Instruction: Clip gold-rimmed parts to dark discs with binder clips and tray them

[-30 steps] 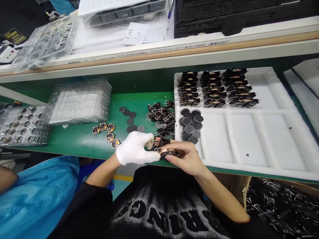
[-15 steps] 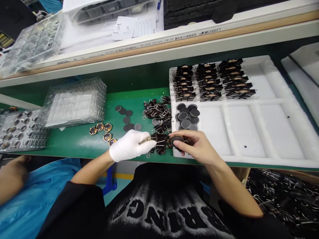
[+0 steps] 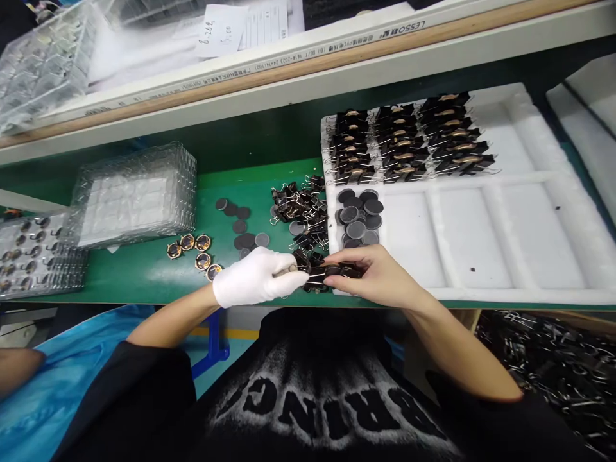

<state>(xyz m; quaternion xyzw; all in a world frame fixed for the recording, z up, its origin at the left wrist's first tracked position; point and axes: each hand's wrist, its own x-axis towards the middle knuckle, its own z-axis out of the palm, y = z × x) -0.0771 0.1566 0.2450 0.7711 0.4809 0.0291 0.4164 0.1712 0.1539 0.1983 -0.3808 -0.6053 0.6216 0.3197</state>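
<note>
My left hand [image 3: 257,277], in a white glove, pinches the wire handles of a black binder clip [image 3: 315,278] above the front edge of the green bench. Bare, my right hand [image 3: 380,274] grips a round dark disc piece [image 3: 333,269] between thumb and fingers. The clip's mouth meets the disc's left side; whether it bites on it I cannot make out. Just behind my hands lies a heap of loose binder clips [image 3: 301,205]. Black discs [image 3: 356,229] are piled in the near left compartment of the white foam tray [image 3: 510,292].
Clipped pieces [image 3: 402,144] stand in rows in the tray's far compartments. Gold-rimmed round parts [image 3: 203,262] and loose dark discs [image 3: 239,226] lie left on the bench. Stacked clear blister trays [image 3: 135,199] stand farther left. A shelf edge [image 3: 289,80] overhangs the back. Another person's arm [image 3: 19,372] shows lower left.
The binder clip and the disc piece have come closer together, my right hand shifting slightly left. The whole view has moved a little. The other person's arm has drawn back left.
</note>
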